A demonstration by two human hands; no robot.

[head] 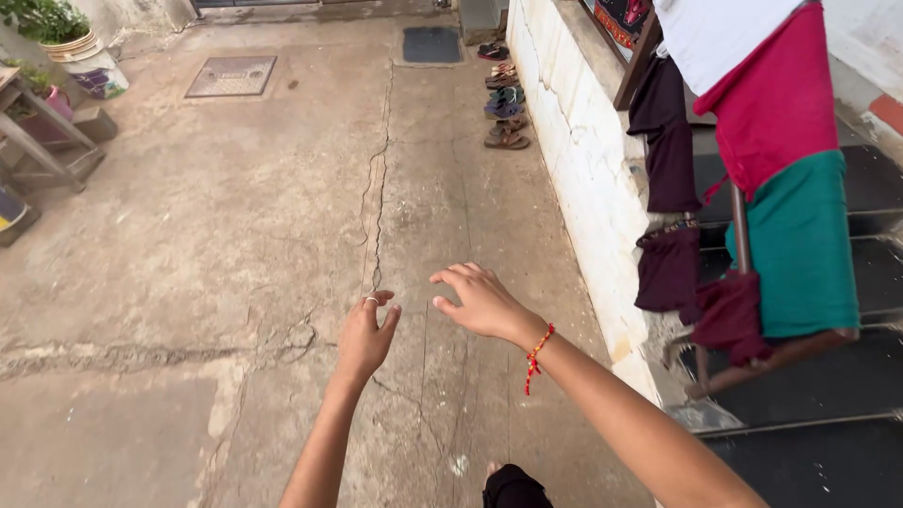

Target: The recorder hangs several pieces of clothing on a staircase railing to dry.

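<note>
My left hand (365,334) is stretched out over the cracked concrete floor (235,235), fingers loosely apart, a ring on one finger, holding nothing. My right hand (480,299) reaches forward beside it, fingers spread and empty, with a red and yellow thread band (537,353) on the wrist. The hands are close together without touching. To the right, clothes hang on a rack: a red and green cloth (785,188), a white cloth (715,33) and dark maroon garments (670,268).
A low white wall (583,150) runs along the right. Several sandals (503,103) lie by its base. A dark doormat (431,44) and a metal floor cover (231,76) lie farther off. Potted plants (52,28) and a stand (42,132) are at left.
</note>
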